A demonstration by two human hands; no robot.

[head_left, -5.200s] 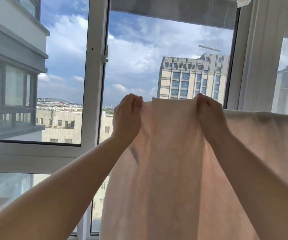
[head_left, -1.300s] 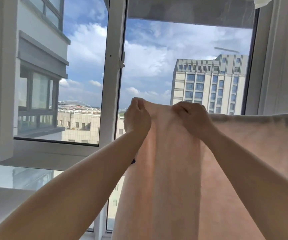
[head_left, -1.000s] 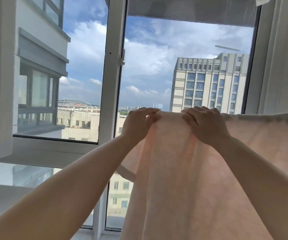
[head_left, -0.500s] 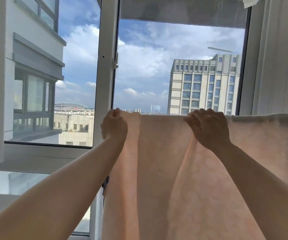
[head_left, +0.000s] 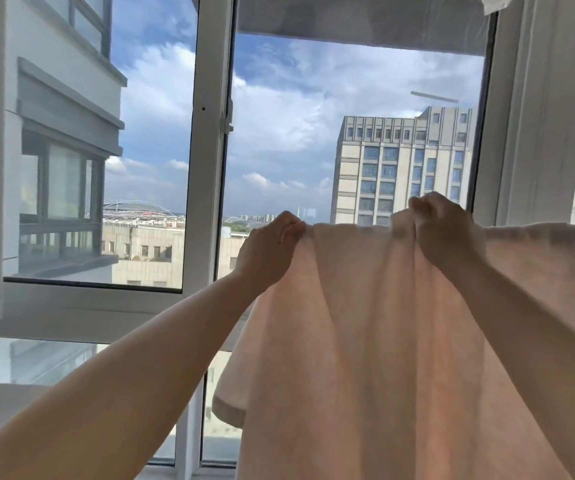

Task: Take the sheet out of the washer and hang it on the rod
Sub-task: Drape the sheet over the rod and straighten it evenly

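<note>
On the left stands a white window frame [head_left: 206,168], with sky and buildings behind the glass. The left hand [head_left: 268,251] pinches the top edge of the pink sheet [head_left: 365,341]. The sheet hangs down in soft folds and runs off to the right. The right hand [head_left: 447,237] grips a bunch of its top edge, fingers curled. The rod is probably under the sheet, hidden.

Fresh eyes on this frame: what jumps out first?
A pale pink sheet fills the lower right, hanging from a straight top edge; the rod under it isn't visible. The left hand and right hand both grip that top edge, bunching the cloth. Behind is a white-framed window with cloudy blue sky and a tall grey building at right.
</note>
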